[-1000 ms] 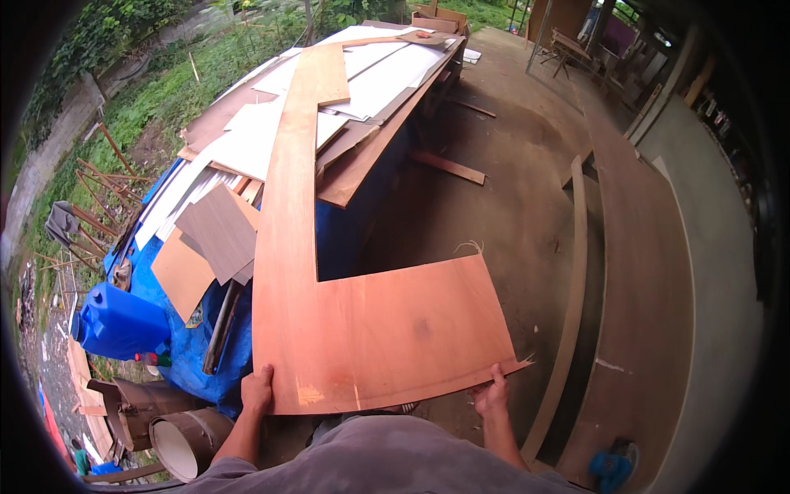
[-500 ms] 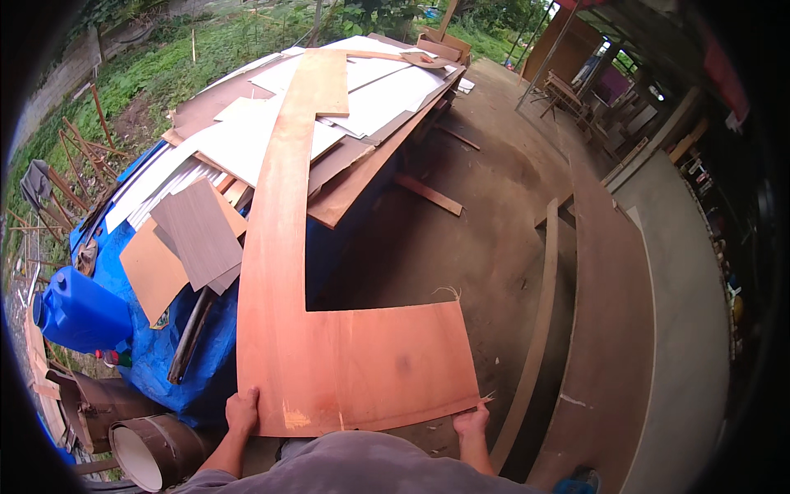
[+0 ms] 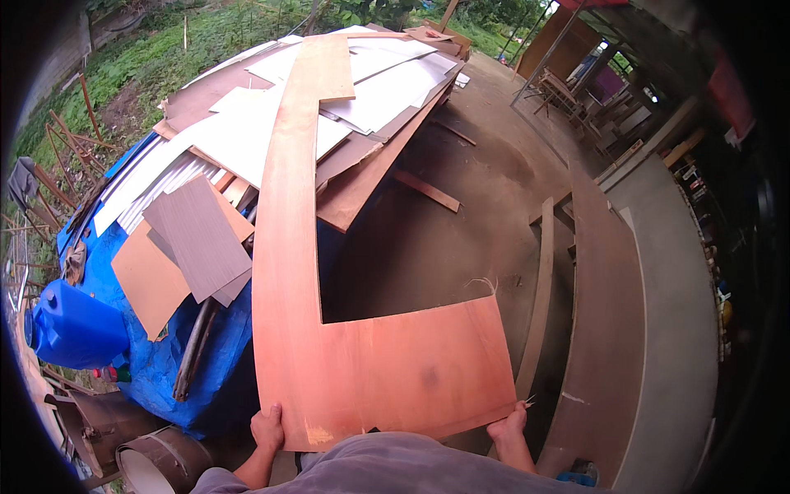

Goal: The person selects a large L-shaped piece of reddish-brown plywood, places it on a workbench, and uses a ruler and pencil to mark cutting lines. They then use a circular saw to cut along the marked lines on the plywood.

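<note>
My left hand [image 3: 266,426] grips the lower left edge of a long L-shaped plywood panel [image 3: 387,379], its thumb on the top face. My right hand [image 3: 508,425] is closed on the panel's lower right corner, beside some splintered fibres. The panel's narrow arm stretches away over a pile of white and brown sheets [image 3: 230,144], where its stepped far end lies. More splinters stick up from the inner edge of the wide part. My grey shirt covers the bottom middle of the view.
Blue tarp [image 3: 148,383], loose offcuts [image 3: 193,247], a blue jerrycan [image 3: 74,325] and drums [image 3: 148,465] stand at left. Timber pieces [image 3: 424,189] jut over the concrete floor. A long brown board [image 3: 601,329] and wooden rail [image 3: 541,296] run along the right, beside a covered work area.
The panel's near end appears lower in the view than a second ago, and over the last half second it has swung rightward with both hands gripping it. The background has shifted as my head moved.
</note>
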`<state>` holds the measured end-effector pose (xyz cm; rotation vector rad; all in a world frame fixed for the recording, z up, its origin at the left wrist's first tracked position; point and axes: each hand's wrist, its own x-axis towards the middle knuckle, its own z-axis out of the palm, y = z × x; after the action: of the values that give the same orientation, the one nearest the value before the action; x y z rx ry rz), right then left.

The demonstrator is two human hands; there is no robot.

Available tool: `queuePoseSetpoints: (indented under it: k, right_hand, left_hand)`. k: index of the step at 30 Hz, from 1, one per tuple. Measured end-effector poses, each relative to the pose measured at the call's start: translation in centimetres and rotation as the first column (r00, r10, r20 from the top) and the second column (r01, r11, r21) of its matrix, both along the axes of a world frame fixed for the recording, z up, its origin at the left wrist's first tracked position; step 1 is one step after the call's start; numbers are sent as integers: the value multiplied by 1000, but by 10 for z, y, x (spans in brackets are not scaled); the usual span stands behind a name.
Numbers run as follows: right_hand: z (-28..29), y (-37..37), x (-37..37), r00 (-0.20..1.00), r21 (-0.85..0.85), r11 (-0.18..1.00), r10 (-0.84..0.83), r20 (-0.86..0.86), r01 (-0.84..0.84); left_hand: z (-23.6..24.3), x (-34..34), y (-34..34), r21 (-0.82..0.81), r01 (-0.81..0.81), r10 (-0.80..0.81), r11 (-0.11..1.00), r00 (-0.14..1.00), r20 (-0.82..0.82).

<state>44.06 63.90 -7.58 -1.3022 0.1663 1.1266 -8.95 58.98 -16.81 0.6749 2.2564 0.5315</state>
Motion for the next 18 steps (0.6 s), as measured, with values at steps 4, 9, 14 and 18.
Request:
queuePoseSetpoints:
  k: [4,9,14,18]
  right_hand:
    - [-64,13,17,995,-41,999,32,-94,-36]
    - [-101,12,22,990,-94,991,86,-109,-97]
    - [-111,7,27,981,-69,993,80,-175,-93]
    - [-118,1,33,983,-72,992,87,-163,-100]
  left_hand:
    - [8,0,-1,-23,32,-34,999,997,-75]
    - [19,1,-2,-10,58,-59,998,994,-95]
    - [24,6,2,-76,18,-28,997,990,-135]
    - [31,7,6,-48,7,-14,999,990,-138]
